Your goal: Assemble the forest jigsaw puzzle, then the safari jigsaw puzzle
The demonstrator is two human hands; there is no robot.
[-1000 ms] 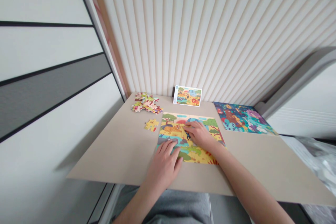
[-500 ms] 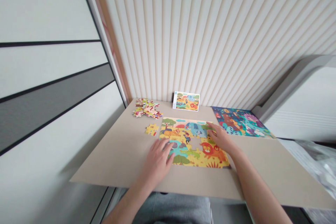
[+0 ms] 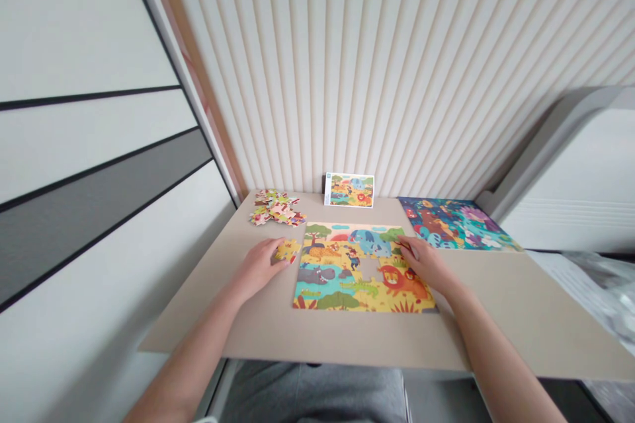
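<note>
My left hand (image 3: 258, 266) is at a yellow jigsaw piece (image 3: 288, 250) with a little red on it, thumb and fingers closing on its left side. To the right of it lies a nearly filled animal jigsaw puzzle (image 3: 342, 303), showing an elephant, lions, a hippo and a crocodile. Bare tabletop shows through a gap right of its centre. My right hand (image 3: 425, 266) rests at the puzzle's upper right edge, its fingers bent together near the green tree. Whatever lies under those fingertips is hidden.
A heap of loose jigsaw pieces (image 3: 276, 209) lies at the back left of the beige table (image 3: 347, 340). A picture card (image 3: 349, 190) of the same scene leans at the back. A dark blue picture puzzle (image 3: 459, 225) lies to the right. A pleated blind (image 3: 317, 66) rises behind.
My left hand has moved off the puzzle, left and up, to the yellow piece. My right hand has shifted slightly down and right along the puzzle's edge, its fingers drawing in.
</note>
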